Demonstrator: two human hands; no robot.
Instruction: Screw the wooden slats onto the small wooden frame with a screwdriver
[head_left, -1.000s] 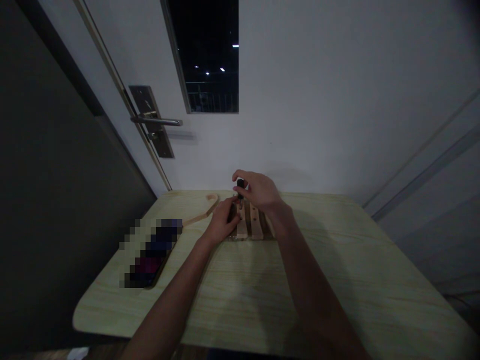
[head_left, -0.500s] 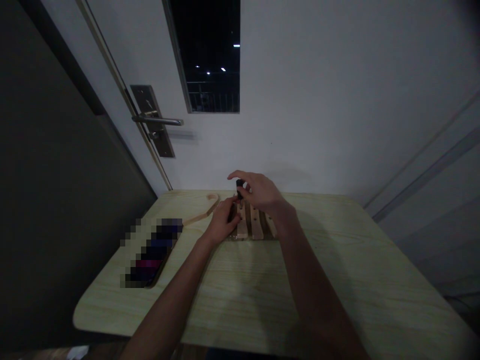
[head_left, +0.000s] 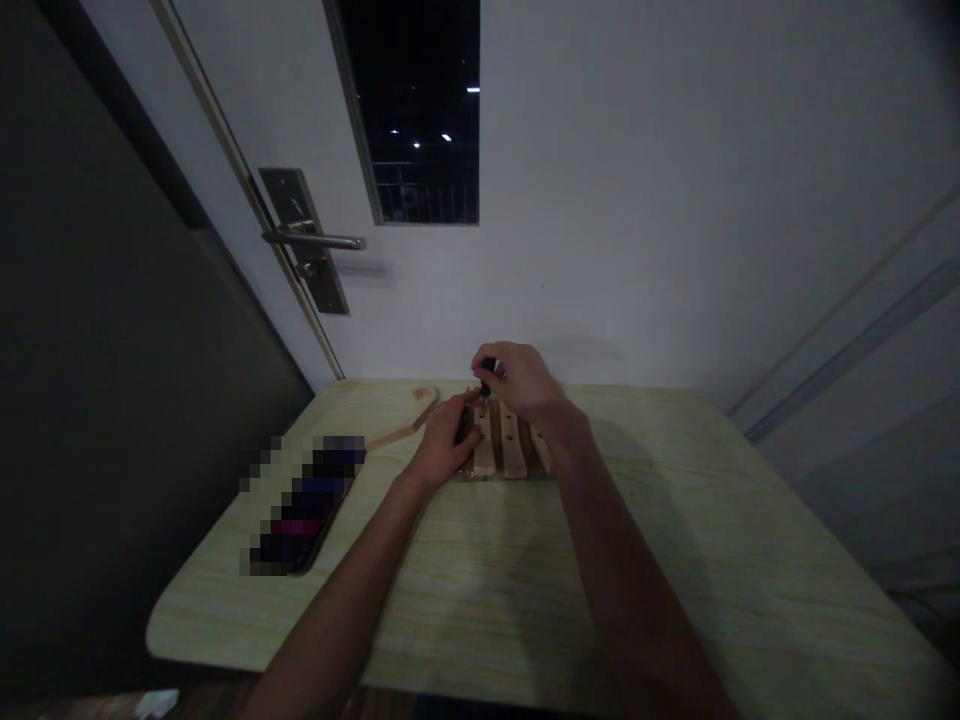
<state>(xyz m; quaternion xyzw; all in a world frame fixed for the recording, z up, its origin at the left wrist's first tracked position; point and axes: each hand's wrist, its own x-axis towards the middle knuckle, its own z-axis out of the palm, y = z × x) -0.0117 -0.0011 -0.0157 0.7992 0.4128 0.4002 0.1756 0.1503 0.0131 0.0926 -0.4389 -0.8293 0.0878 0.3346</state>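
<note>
A small assembly of pale wooden slats (head_left: pixel 501 452) lies flat near the far edge of a light wood table (head_left: pixel 525 580). My right hand (head_left: pixel 521 382) grips the black handle of a short screwdriver (head_left: pixel 486 378), held upright with its tip down on the slats. My left hand (head_left: pixel 444 443) rests on the left end of the slats, its fingers pressed on them beside the screwdriver tip. The hands hide the spot where the tip meets the wood.
A curved wooden piece (head_left: pixel 411 420) lies left of the slats. A dark flat object (head_left: pixel 304 505), blurred out, sits near the table's left edge. Behind stand a white door with a metal lever handle (head_left: pixel 315 240) and a dark narrow window (head_left: pixel 420 110).
My right hand's fingers have closed around the screwdriver handle and shifted slightly right. My left hand and the slats have stayed where they were.
</note>
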